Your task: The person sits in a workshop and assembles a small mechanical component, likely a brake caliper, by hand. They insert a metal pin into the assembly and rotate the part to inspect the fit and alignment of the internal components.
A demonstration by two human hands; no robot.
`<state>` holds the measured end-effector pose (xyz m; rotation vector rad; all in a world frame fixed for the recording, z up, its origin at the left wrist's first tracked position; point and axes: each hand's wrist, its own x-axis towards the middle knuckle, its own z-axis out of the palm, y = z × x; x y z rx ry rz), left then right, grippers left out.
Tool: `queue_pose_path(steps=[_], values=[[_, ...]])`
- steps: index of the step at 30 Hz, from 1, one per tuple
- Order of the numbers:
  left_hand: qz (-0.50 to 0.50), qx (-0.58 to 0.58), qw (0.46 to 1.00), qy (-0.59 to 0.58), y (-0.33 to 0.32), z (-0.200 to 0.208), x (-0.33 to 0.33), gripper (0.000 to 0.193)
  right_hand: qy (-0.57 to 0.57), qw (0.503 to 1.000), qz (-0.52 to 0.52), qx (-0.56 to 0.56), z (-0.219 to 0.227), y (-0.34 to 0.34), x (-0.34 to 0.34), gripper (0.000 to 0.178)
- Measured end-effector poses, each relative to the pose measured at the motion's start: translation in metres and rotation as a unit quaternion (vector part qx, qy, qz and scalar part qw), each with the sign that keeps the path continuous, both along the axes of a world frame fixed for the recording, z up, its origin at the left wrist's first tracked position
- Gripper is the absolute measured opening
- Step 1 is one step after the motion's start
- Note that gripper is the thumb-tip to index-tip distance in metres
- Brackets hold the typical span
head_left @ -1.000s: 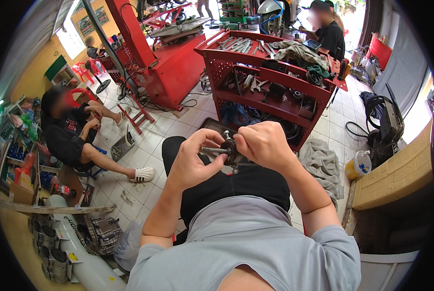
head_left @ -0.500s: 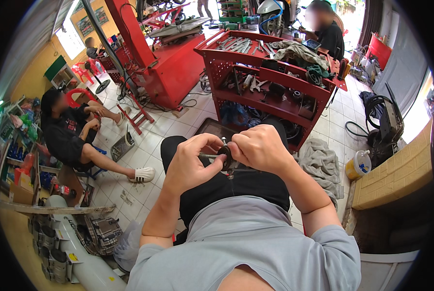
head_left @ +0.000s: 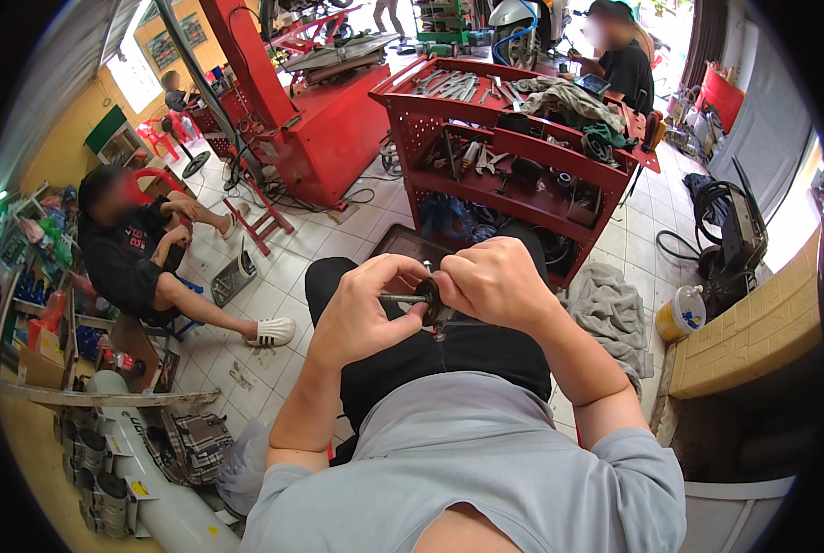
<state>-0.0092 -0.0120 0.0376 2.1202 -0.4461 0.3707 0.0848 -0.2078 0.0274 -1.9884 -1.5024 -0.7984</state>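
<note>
Above my lap, both hands hold a small mechanical part (head_left: 428, 300), a dark round disc or ring with a thin metal rod running out to the left. My left hand (head_left: 366, 309) is closed on it, thumb at its lower left rim and fingers curled over its upper left side. From the other side, my right hand (head_left: 497, 281) is closed with its fingers pinching the part's right edge. A small metal piece (head_left: 439, 329) shows just below the disc. My palms and fingers hide much of the part.
Ahead stands a red tool cart (head_left: 513, 198) with wrenches, rags and loose parts. A dark tray (head_left: 403, 241) lies on the floor before it. A seated person (head_left: 126, 240) is at left, another person (head_left: 626, 69) far right. Grey cloth (head_left: 606, 318) and a bucket (head_left: 679, 313) stand right.
The disc has turned or tilted slightly between my fingers, and my left thumb has shifted a little lower. My right hand has hardly moved.
</note>
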Motion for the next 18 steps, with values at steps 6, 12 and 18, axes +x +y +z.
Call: queue_pose_path(steps=[6,12,18], values=[[0.012,-0.040,0.999,0.015,-0.0011,-0.0077,0.0020,0.035,0.003,1.000,0.000,0.005,-0.0004,0.0009,0.0002,0.029],[0.013,-0.017,1.000,0.014,-0.0009,-0.0045,0.0014,0.036,0.001,1.000,0.001,-0.002,-0.0010,0.0009,0.0002,0.030],[-0.004,-0.005,1.000,0.000,0.0001,-0.0029,0.0016,0.036,-0.001,1.000,0.001,-0.006,-0.0003,0.0002,-0.0002,0.031]])
